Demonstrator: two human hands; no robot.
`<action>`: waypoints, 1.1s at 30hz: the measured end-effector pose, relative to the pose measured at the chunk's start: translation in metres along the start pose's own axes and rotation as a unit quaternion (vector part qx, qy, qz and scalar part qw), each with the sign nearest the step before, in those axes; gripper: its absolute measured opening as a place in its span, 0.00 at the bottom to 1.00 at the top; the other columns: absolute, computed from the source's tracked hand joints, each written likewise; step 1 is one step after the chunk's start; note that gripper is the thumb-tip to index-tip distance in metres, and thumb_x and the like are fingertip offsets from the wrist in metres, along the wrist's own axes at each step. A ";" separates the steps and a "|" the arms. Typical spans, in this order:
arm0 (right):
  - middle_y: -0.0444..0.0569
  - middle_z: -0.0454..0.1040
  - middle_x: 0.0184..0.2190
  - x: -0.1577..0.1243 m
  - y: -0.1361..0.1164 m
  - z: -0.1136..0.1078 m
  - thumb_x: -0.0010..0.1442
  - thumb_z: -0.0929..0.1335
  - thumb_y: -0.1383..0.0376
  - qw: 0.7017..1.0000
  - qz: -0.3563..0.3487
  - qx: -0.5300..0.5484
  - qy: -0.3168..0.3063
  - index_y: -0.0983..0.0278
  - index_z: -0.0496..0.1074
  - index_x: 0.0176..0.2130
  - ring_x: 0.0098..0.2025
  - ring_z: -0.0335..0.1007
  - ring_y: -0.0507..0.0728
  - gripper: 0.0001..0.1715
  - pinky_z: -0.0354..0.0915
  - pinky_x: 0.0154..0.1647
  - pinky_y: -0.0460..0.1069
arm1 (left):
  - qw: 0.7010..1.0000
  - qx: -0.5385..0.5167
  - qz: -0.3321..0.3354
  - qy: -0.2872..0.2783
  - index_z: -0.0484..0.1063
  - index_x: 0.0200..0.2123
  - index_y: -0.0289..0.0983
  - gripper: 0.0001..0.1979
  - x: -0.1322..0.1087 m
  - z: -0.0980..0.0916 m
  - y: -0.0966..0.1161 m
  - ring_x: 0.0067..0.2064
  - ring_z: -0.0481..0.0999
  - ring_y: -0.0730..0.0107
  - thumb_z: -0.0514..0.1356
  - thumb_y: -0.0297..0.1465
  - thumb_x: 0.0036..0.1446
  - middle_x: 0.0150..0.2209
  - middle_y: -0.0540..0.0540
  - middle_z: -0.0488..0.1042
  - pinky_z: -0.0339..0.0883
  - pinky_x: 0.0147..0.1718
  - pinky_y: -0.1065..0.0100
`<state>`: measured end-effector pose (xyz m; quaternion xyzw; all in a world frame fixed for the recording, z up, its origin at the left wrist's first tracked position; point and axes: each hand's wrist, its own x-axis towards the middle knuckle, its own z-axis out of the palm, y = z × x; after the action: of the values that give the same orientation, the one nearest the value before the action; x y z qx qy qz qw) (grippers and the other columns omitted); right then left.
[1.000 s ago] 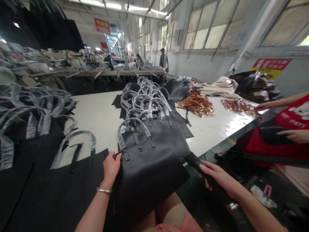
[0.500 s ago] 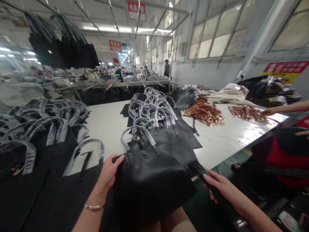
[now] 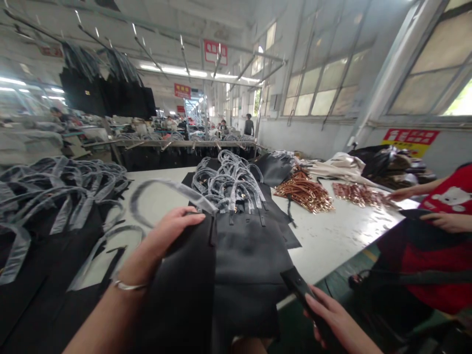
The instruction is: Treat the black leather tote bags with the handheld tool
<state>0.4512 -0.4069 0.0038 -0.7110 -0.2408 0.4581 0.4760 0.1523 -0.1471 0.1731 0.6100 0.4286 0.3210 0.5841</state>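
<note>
My left hand [image 3: 177,223] grips the top edge of a black bag panel [image 3: 180,285], tilted up, with a plastic-wrapped handle [image 3: 147,184] arching above it. My right hand [image 3: 326,312] is closed round a long black strap [image 3: 300,290], its flat end pointing toward the bags. Between my hands lies another black bag [image 3: 250,250] on a pile, its wrapped handles [image 3: 236,182] heaped behind it.
More black bags with wrapped handles [image 3: 70,191] cover the left. Brown straps with gold clasps [image 3: 306,191] lie on the white table [image 3: 328,241]. At right stands a person in red [image 3: 450,196], one hand [image 3: 405,192] at more straps. Bags hang at upper left.
My left hand has lifted the top bag panel and moved it left, uncovering the bag beneath. My right hand still holds the strap, slightly lower. The view has tilted and shifted right.
</note>
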 end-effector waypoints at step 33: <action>0.44 0.72 0.29 0.027 -0.070 0.074 0.58 0.67 0.51 0.953 0.045 -0.168 -0.249 0.63 0.67 0.53 0.18 0.70 0.50 0.28 0.65 0.15 0.42 | 0.850 0.466 0.213 -0.119 0.69 0.52 0.45 0.26 -0.028 0.046 -0.200 0.57 0.64 0.55 0.66 0.44 0.50 0.57 0.44 0.65 0.62 0.54 0.57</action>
<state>0.4057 -0.3218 0.0457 -0.6539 -0.3934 0.5944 0.2535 0.1518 -0.2028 -0.0265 0.9208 0.3142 0.1247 0.1947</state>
